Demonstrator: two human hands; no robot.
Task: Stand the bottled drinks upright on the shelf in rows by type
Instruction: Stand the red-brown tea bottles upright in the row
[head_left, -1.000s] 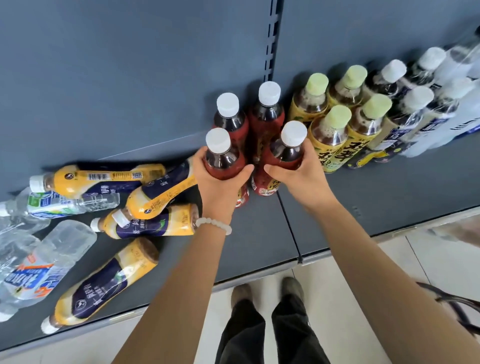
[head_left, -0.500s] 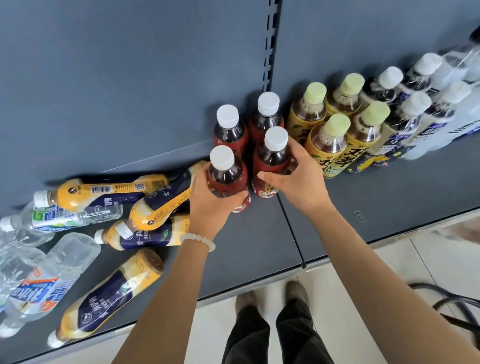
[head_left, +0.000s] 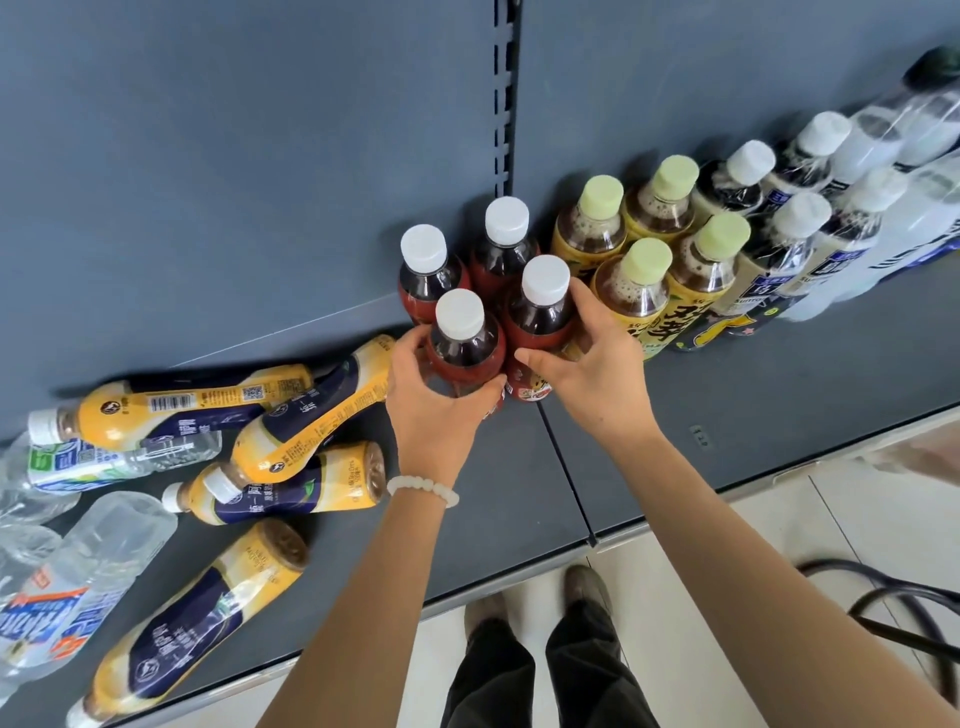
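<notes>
Item: red-labelled bottles, four, upright on the shelf (head_left: 675, 415) against the back panel, in two pairs. The front-left red bottle (head_left: 466, 349) is gripped around its body by the left hand (head_left: 436, 402), fingers curled about the label. The front-right red bottle (head_left: 540, 322) is held by the right hand (head_left: 597, 371), thumb and fingers wrapped around its lower body.

Contents: dark liquid, filled to the neck; white screw caps shut.

Handling: full bottles are judged fairly heavy; plastic walls stiff enough when full; label film likely smooth, so the waist is the preferred hold, not the cap.

Adjacent stock: green-capped bottles (head_left: 644, 283), four, upright to the right; dark white-capped bottles (head_left: 789, 234) beyond; pale bottles (head_left: 893, 208) at far right, count uncertain owing to blur.

Outstanding: yellow-and-navy bottles (head_left: 291, 488) and clear water bottles (head_left: 78, 582), lying on their sides at left.
</notes>
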